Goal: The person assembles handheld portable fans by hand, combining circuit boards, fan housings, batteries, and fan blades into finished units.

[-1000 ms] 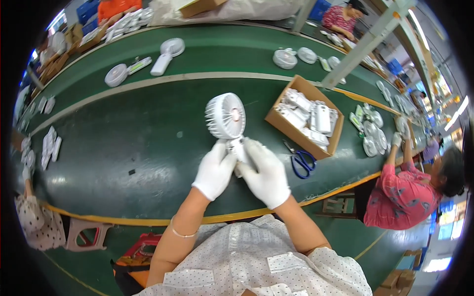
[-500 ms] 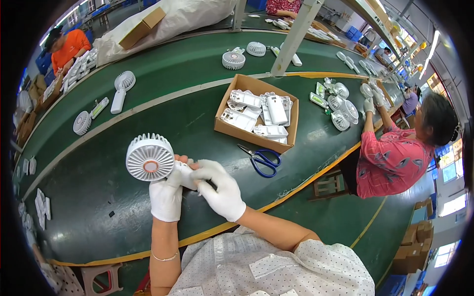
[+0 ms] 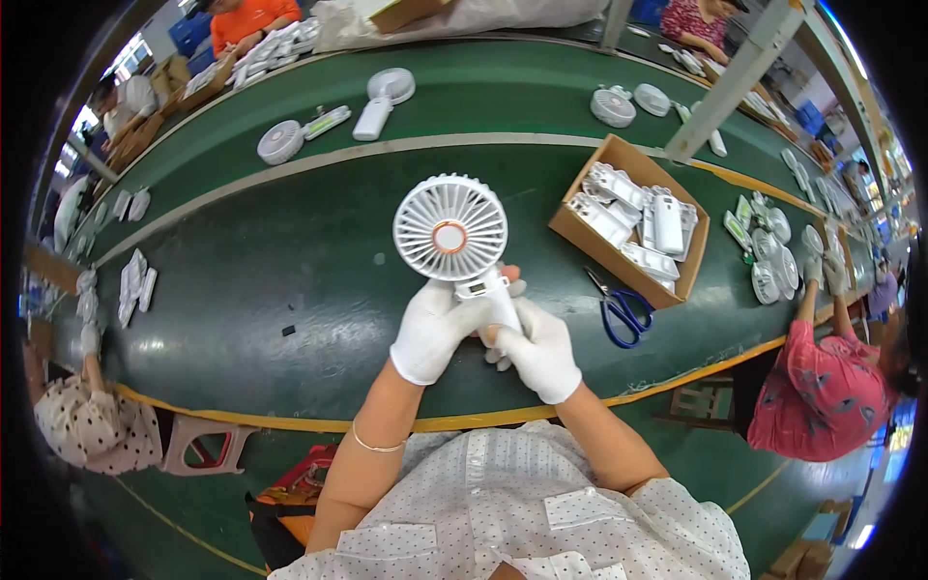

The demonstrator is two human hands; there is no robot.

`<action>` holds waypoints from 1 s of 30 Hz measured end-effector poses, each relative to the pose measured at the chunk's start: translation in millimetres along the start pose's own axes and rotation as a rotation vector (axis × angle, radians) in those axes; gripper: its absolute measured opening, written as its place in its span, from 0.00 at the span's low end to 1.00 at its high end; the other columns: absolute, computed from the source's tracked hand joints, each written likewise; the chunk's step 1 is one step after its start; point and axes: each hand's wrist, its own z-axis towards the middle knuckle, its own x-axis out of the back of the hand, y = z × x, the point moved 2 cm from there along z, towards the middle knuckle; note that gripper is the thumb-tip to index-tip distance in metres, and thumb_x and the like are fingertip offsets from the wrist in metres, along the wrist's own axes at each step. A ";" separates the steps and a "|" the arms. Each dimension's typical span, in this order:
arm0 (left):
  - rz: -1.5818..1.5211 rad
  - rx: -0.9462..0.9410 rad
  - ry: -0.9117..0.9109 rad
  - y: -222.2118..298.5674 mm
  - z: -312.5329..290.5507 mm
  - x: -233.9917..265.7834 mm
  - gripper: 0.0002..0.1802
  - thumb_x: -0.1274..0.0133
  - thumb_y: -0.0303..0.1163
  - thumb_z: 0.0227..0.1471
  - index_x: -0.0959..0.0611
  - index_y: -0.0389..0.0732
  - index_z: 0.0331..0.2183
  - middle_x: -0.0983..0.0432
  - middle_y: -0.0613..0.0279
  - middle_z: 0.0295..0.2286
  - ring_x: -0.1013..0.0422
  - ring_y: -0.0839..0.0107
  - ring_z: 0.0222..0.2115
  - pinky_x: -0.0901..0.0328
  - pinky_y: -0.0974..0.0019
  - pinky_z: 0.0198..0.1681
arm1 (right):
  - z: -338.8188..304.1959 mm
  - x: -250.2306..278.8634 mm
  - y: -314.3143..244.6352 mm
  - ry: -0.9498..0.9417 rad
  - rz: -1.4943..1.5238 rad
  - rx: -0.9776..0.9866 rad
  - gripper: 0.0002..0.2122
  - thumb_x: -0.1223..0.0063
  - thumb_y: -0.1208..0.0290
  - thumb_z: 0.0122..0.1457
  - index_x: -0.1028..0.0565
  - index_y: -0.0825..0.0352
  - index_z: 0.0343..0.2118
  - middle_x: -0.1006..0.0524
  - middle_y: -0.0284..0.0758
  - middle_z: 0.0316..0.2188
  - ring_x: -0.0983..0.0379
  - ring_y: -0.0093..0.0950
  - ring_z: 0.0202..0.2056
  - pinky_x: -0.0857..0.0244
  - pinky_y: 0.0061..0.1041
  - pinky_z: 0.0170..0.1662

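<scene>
Turned white handheld fan (image 3: 454, 242) since half a sec ago, pointing its handle down toward body rather than off to the right; gripping it w/ left hand (image 3: 427, 333), fingers curled round handle just under the head; pinching lower handle w/ right hand (image 3: 547, 356), btwn thumb & fingers; wearing white gloves on both, w/ some bare tips showing; holding fan over mid-surface (image 3: 213, 261), grille toward camera; can see, to the right, open cardboard box (image 3: 607, 253) full of white casings (image 3: 667, 224); just beside it, nearer body, blue-handled scissors (image 3: 612, 294); farther right, group of fans & green boards (image 3: 766, 282), nr co-worker in pink (image 3: 822, 391); to the left, small dark scrap (image 3: 289, 331), then white pieces (image 3: 132, 288) farther out; beyond pale strip (image 3: 522, 140), two more fans (image 3: 280, 142) lying far left.
</scene>
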 end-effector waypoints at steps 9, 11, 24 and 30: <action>-0.035 0.004 0.015 0.4 -3.9 5.9 0.24 0.52 0.24 0.58 0.32 0.31 0.56 0.26 0.51 0.50 0.27 0.64 0.49 0.30 0.64 0.49 | 2.8 -5.0 -3.0 -0.049 0.004 -0.035 0.12 0.47 0.68 0.58 0.24 0.73 0.38 0.20 0.37 0.30 0.25 0.21 0.25 0.30 0.20 0.26; -0.020 -0.008 0.014 -1.0 0.5 5.2 0.25 0.54 0.24 0.58 0.34 0.31 0.57 0.27 0.49 0.51 0.28 0.62 0.52 0.30 0.62 0.51 | 4.6 -5.4 -7.1 -0.021 0.053 -0.013 0.13 0.48 0.66 0.60 0.24 0.71 0.42 0.20 0.35 0.31 0.25 0.20 0.25 0.31 0.18 0.25; -0.080 0.185 0.148 -13.2 3.6 18.5 0.25 0.53 0.33 0.64 0.33 0.30 0.57 0.26 0.46 0.49 0.25 0.57 0.47 0.29 0.60 0.50 | 154.1 75.1 -117.6 0.538 -1.408 0.821 0.17 0.45 0.73 0.55 0.25 0.62 0.50 0.22 0.43 0.39 0.23 0.41 0.38 0.29 0.37 0.40; -0.068 0.263 0.081 -13.9 6.9 19.6 0.23 0.55 0.33 0.65 0.31 0.31 0.57 0.26 0.47 0.48 0.24 0.59 0.46 0.29 0.63 0.50 | 307.8 90.4 -113.2 0.520 -1.755 0.549 0.19 0.40 0.64 0.52 0.27 0.61 0.47 0.23 0.41 0.40 0.24 0.42 0.40 0.28 0.41 0.42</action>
